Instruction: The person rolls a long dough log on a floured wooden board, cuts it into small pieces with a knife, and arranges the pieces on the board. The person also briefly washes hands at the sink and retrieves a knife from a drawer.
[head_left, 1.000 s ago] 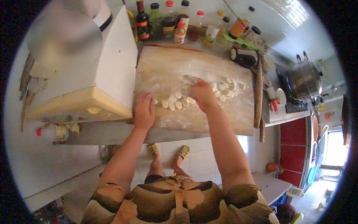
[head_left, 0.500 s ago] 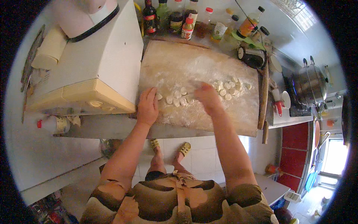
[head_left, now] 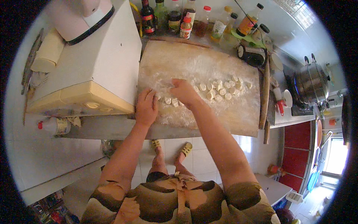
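Note:
My left hand (head_left: 146, 107) rests at the left side of a floured wooden board (head_left: 186, 56), fingers slightly apart and curved down beside small pale dough pieces (head_left: 174, 101). My right hand (head_left: 182, 92) is closed just right of it, over the middle-left of the board, on a thin greyish thing that is too blurred to name and is partly hidden by the fingers. More short, rounded dough pieces (head_left: 222, 91) lie scattered in flour across the right half of the board.
A white appliance (head_left: 104, 56) borders the board's left. Several sauce bottles (head_left: 174, 20) line the back, with a dark cylindrical container (head_left: 251, 56) at the back right. A rolling pin (head_left: 265, 93) lies along the right edge; a steel pot (head_left: 311, 84) stands on the stove beyond.
My right hand has moved left, toward my left hand, uncovering dough pieces in the middle of the board. My left hand has stayed near the left edge.

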